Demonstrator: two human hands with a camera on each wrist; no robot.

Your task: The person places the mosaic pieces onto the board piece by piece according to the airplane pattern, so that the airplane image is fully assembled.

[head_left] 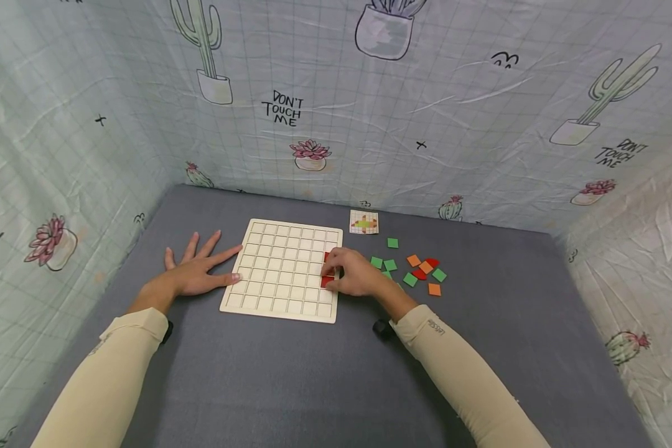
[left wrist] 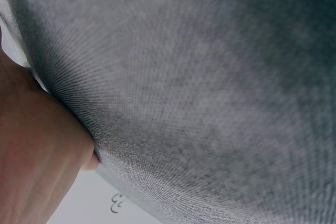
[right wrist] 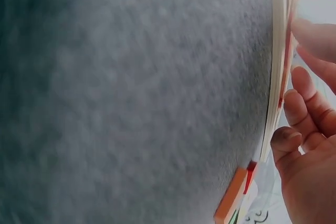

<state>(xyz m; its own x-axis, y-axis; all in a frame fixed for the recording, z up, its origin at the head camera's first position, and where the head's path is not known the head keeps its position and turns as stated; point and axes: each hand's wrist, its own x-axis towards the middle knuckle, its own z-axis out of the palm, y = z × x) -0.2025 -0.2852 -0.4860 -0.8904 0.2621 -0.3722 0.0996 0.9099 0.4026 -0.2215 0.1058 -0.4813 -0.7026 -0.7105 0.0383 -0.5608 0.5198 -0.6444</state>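
My left hand [head_left: 197, 272] lies with fingers spread on the table, its index fingertip and thumb touching the left edge of the pale wooden grid board [head_left: 277, 267]. In the left wrist view only part of that hand [left wrist: 42, 150] shows. Over the board's right edge, my right hand [head_left: 355, 272] has its thumb and curled fingers at a red tile [head_left: 327, 282] in the grid, pinching it. Another red tile [head_left: 327, 256] is partly hidden behind that hand. The right wrist view shows the fingers [right wrist: 299, 111] at the board's edge [right wrist: 275, 66], with red beneath the fingertips.
Loose green tiles [head_left: 392, 242], orange tiles [head_left: 434, 289] and rounded red tiles [head_left: 432, 262] lie right of the board. A small pattern card [head_left: 364, 222] lies behind them. Printed cloth [head_left: 336, 112] walls in the grey table [head_left: 269, 386].
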